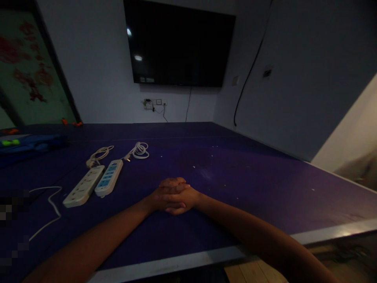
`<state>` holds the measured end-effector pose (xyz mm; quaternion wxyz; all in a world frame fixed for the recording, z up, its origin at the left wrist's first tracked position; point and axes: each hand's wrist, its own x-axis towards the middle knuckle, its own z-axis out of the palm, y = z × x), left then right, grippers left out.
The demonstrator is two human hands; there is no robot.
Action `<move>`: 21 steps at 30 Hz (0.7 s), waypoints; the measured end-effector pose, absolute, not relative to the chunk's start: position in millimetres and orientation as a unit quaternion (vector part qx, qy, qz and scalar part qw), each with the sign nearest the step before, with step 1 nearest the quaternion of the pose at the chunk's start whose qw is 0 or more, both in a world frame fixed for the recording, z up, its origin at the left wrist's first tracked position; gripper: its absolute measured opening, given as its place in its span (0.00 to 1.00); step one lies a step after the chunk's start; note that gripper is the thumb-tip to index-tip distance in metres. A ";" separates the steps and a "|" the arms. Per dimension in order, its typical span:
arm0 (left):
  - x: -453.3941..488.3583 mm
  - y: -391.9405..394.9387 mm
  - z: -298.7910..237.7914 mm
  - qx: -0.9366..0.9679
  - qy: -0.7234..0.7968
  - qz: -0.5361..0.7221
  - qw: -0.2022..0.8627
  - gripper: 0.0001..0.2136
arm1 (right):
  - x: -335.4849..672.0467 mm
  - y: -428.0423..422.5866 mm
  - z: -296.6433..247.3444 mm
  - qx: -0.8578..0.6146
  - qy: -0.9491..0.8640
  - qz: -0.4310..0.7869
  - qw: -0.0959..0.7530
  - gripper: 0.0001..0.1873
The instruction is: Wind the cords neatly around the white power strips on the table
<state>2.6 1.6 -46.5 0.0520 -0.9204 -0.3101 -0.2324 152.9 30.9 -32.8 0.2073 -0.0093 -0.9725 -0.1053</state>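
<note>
My left hand (160,199) and my right hand (188,197) are clasped together on the purple tabletop (203,224). Their fingers are folded over one another, and no object shows between them. Left of the hands lie two power strips side by side. The nearer one is a white power strip with blue sockets (109,179); its white cord (140,151) is coiled beyond it. Farther left is a plain off-white power strip (84,187), with its own cord (101,152) looped at the far end. Neither hand touches the strips.
A dark wall-mounted screen (181,47) hangs above wall sockets (156,102). Blue fabric (38,143) lies at the table's far left, and a loose white cable (53,202) is nearer. The table has a pale front edge (173,262). A black cable (250,70) hangs on the right wall.
</note>
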 end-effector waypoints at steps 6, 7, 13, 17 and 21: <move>2.9 3.7 -46.0 -0.920 -0.328 -0.211 0.021 0.31 | 154.2 32.7 -36.4 -0.011 -0.969 -0.123 0.212 0.26; 3.0 4.0 -46.5 -0.922 -0.325 -0.207 0.024 0.30 | 154.5 33.6 -37.9 -0.010 -0.969 -0.125 0.212 0.26; 3.0 6.0 -51.9 -0.926 -0.299 -0.217 0.071 0.28 | 155.0 36.6 -42.7 -0.003 -0.967 -0.137 0.214 0.25; 2.1 5.7 -50.6 -0.928 -0.295 -0.215 0.078 0.29 | 154.0 33.9 -38.8 0.004 -0.962 -0.137 0.238 0.24; 2.1 6.1 -52.0 -0.920 -0.286 -0.252 0.091 0.31 | 153.0 31.3 -35.2 0.000 -0.960 -0.137 0.244 0.24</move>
